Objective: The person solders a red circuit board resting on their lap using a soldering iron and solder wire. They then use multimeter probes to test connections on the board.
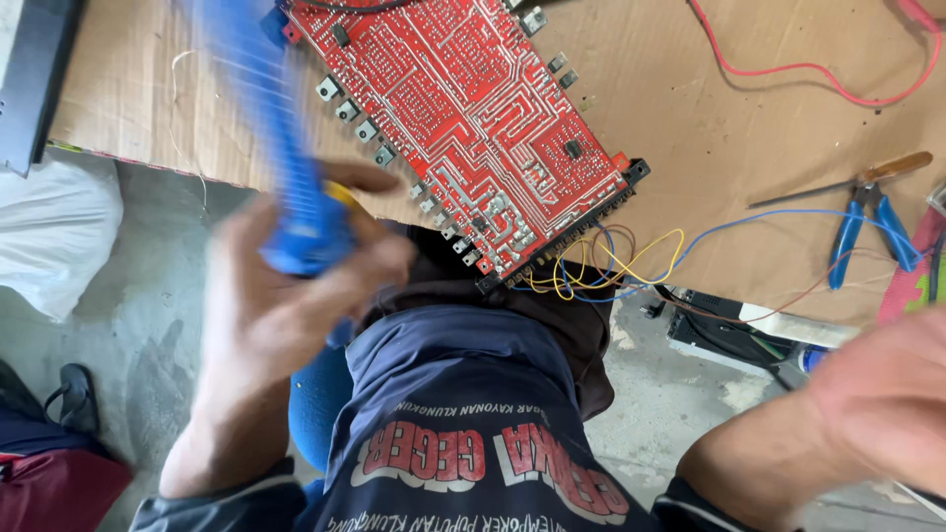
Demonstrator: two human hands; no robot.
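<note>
Blurred blue tool (281, 148) in left hand (286, 296)

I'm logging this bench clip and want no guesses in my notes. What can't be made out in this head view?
- Blue tool in the left hand: motion blur hides its kind and tip.
- Right hand: cut off by the right edge; fingers and grip unseen.
- Red circuit board: top cut off by the frame; parts too small to identify.
- Blue-handled pliers: jaws partly hidden by wires.
</note>
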